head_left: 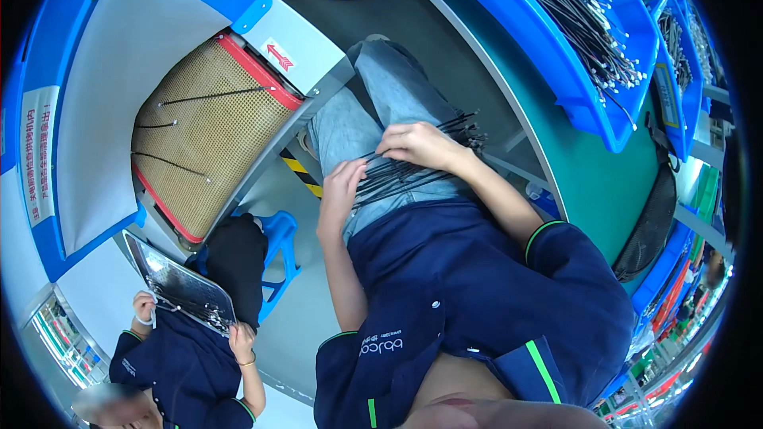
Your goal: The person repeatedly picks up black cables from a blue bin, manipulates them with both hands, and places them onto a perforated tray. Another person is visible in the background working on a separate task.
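While the right hand (420,145) bends over the lap with thumb and forefinger drawn narrow on a thin black cable (372,156), the left hand (342,183) sits just beside it, lower and to its left, its fingers curled at the left ends of a loose bundle of slim black cables (397,181); how firmly those left fingers grip, I cannot tell. The bundle lies across pale blue jeans (397,79), running from the left hand to beneath the right hand and its wrist, with its far ends fanning out just beyond the right hand. Well to the left of the left hand is a tan mesh belt (230,143) with red edging, bearing three separate black cables (214,96). Below that belt, left of and nearer than the left hand, a co-worker (191,373) holds a shallow rectangular tray (179,270) with dark cables in it. Well beyond the right hand, to its right, a long blue plastic bin (509,16) full of white-tipped black cables (588,40) rests over a green tabletop (588,183).
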Motion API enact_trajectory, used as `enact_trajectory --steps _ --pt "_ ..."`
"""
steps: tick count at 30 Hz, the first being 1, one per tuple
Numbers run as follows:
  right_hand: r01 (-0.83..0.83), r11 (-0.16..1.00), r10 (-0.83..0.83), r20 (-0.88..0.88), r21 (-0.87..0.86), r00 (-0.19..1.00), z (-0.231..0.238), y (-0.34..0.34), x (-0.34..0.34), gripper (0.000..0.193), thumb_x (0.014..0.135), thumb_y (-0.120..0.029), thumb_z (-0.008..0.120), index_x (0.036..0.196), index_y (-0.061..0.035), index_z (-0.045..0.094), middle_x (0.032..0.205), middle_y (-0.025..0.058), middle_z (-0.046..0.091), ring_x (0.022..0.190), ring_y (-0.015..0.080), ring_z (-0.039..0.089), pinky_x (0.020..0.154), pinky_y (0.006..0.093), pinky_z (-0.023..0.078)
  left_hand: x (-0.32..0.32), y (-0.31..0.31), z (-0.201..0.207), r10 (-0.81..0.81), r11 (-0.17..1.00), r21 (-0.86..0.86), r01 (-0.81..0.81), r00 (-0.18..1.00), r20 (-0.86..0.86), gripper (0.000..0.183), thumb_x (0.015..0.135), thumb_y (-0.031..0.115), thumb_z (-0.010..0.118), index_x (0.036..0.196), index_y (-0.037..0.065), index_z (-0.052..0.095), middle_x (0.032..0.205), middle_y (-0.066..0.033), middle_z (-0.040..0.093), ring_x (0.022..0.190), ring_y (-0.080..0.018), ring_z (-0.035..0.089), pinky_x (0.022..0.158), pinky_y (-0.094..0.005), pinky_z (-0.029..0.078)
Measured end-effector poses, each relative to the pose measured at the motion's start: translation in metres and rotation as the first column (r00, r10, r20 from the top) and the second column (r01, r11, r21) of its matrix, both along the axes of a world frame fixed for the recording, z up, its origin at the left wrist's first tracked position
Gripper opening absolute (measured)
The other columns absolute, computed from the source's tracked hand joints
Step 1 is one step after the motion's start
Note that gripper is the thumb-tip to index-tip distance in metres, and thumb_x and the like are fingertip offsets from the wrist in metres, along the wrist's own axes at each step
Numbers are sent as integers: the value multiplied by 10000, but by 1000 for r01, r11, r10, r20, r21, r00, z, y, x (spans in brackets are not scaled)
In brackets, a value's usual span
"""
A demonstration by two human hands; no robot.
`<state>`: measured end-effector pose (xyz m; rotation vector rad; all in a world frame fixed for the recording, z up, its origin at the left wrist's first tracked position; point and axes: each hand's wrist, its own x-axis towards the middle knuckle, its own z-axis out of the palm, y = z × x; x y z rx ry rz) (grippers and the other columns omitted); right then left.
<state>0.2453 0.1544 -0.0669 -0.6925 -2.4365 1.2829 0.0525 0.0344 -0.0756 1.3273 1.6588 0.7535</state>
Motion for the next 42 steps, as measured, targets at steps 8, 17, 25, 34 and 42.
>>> enact_trajectory --steps 8,17,25,34,42 --pt "22 996 -18 -47 92 999 5 6 -1 131 817 -180 650 905 -88 676 866 47 623 766 257 636 673 371 512 2 4 18 125 989 88 -120 991 -57 150 845 110 659 964 18 660 842 -119 658 744 -253 632 672 -343 488" --pt "-8 990 28 -132 144 991 9 0 -11 131 792 -147 679 897 -71 693 850 43 634 759 231 644 669 343 519 7 10 23 91 925 380 8 966 -242 107 787 48 707 879 14 664 825 -94 657 688 -200 619 633 -306 492" --pt "21 998 -14 -110 67 994 15 3 -9 121 816 -152 672 890 -61 698 850 51 651 773 231 646 686 329 521 6 6 21 137 900 435 -34 969 -207 131 737 -21 705 854 20 660 832 -87 655 745 -209 626 676 -314 502" --pt "8 1000 -4 -130 26 992 12 7 -5 120 810 -116 679 896 -35 700 863 59 657 790 234 651 707 322 521 5 9 23 162 858 512 -38 966 -199 167 711 -44 709 859 17 663 828 -84 658 726 -201 622 664 -302 500" --pt "-16 1000 20 -144 26 989 17 6 -10 134 813 -103 680 921 -27 696 883 68 650 805 234 650 726 326 520 5 4 26 191 862 504 -51 954 -231 154 716 -40 705 852 12 653 826 -92 655 756 -232 625 681 -327 503"
